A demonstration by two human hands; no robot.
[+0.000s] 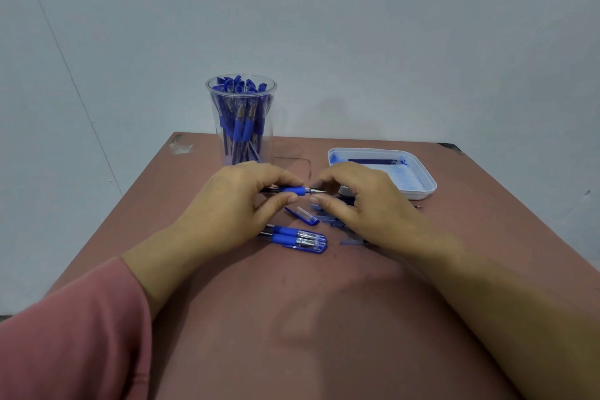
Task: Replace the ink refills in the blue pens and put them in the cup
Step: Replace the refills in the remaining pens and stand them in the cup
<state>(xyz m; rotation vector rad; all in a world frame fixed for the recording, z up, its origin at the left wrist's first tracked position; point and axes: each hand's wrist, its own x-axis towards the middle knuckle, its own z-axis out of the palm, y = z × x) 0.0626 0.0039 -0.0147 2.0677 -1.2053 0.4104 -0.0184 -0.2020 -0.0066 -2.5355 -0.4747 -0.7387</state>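
Observation:
My left hand [240, 201] grips a blue pen [293, 190] by its blue grip, holding it level above the table with its tip pointing right. My right hand [363, 201] pinches the metal tip end of that pen between thumb and fingers. A loose pen cap [302, 216] lies on the table below the pen. Two capped blue pens [297, 238] lie side by side nearer to me. Loose blue refills [331, 221] lie partly hidden under my right hand. A clear cup [241, 118] full of blue pens stands at the back.
A white tray [418, 187] stained with blue ink sits at the back right and holds a few refills [373, 161]. The brown table [292, 318] ends close behind the cup, against a pale wall.

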